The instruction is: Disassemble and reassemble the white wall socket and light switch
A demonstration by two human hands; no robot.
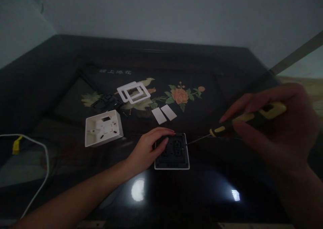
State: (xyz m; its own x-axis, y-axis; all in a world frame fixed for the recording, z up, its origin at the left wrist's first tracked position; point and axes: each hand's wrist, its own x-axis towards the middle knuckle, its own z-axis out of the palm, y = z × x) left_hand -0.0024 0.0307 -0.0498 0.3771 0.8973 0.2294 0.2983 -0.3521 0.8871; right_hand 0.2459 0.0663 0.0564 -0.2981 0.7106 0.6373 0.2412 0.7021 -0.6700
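Note:
My right hand (275, 128) is closed around a black and yellow screwdriver (248, 119). Its thin shaft points left, and the tip is at the right edge of a square wall switch panel (174, 158). This panel has a black inside and a white rim, and lies on the dark glossy table. With fingers over its upper left part, my left hand (148, 145) grips the panel against the tabletop. My fingers hide that corner. Whether the tip sits in a screw or slot, I cannot tell.
Left of the panel stands a white mounting box (102, 128), open side up. Behind it are a black switch part (107, 103) and white frames (140, 96), overlapping. Two white cover plates (164, 114) lie beyond the panel. A white cable (46, 155) with a yellow tag (16, 145) runs along the left.

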